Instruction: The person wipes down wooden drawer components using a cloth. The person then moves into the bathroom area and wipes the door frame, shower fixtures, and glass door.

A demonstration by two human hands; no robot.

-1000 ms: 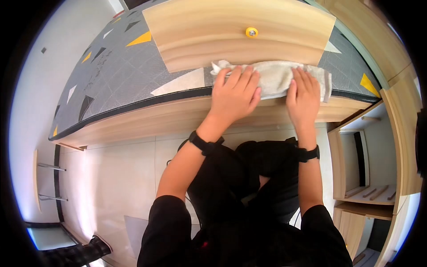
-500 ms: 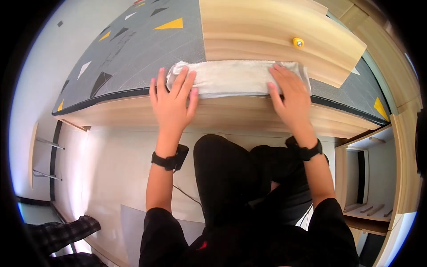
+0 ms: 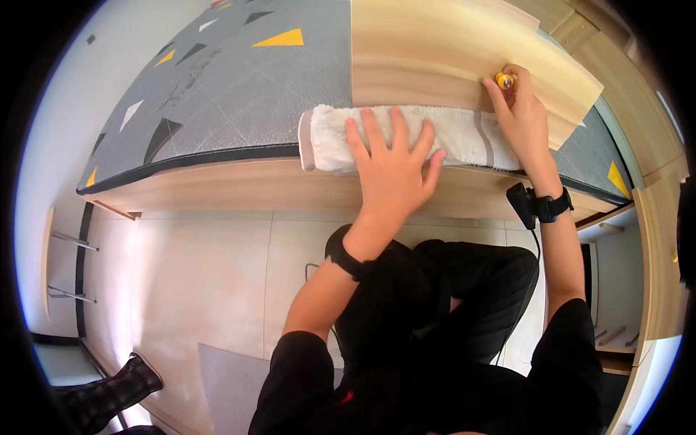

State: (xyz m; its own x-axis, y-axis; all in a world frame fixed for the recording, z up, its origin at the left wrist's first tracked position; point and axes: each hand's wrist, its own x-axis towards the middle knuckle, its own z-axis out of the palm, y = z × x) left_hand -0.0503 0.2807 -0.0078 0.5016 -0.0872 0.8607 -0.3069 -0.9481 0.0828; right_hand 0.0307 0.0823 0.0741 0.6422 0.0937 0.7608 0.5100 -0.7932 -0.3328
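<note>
A folded white towel (image 3: 457, 134) with a grey-brown stripe near each end lies along the front edge of the grey patterned mat. My left hand (image 3: 395, 163) rests on it with the fingers spread. Up to the right, my right hand (image 3: 523, 116) has its thumb and fingers around a small yellow round piece (image 3: 505, 80) on the wooden board (image 3: 428, 51). The board lies on the mat behind the towel, and its lower edge is partly hidden by the towel.
The patterned mat (image 3: 239, 87) covers a wooden platform with a dark front edge. At the right stands an open wooden cabinet (image 3: 620, 283). A person's leg in checked cloth (image 3: 109, 391) shows at the lower left. A grey sheet (image 3: 232, 384) lies on the floor.
My right hand has left the towel and moved up to the yellow piece. My left hand has shifted right, onto the towel's middle. The towel now shows its striped ends.
</note>
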